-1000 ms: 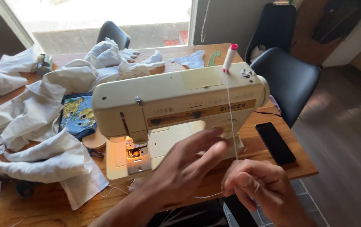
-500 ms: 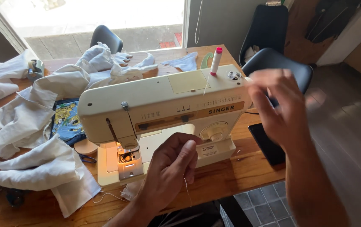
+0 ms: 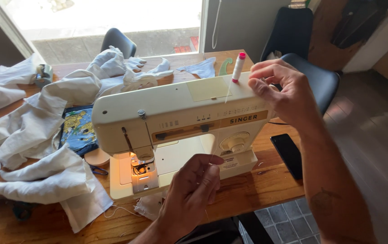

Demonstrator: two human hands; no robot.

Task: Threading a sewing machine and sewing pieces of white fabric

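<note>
A cream sewing machine [image 3: 176,113] stands on a wooden table [image 3: 257,190], its needle lamp lit. A white thread spool [image 3: 238,68] with a pink cap sits upright on the machine's top right. My right hand [image 3: 282,90] is raised at the machine's right end, just beside the spool, fingers pinched on a thin white thread [image 3: 227,97]. My left hand [image 3: 194,187] is low in front of the machine's base, fingers curled and pinching the same thread, which runs up from it.
White cloth [image 3: 35,135] is piled across the table's left side, over a blue patterned piece [image 3: 78,129]. A black phone [image 3: 288,153] lies at the table's right edge. Black chairs [image 3: 311,72] stand behind and to the right.
My right hand has risen from the table's front edge to the top right of the machine by the spool. My left hand stays low in front, drawing in slightly.
</note>
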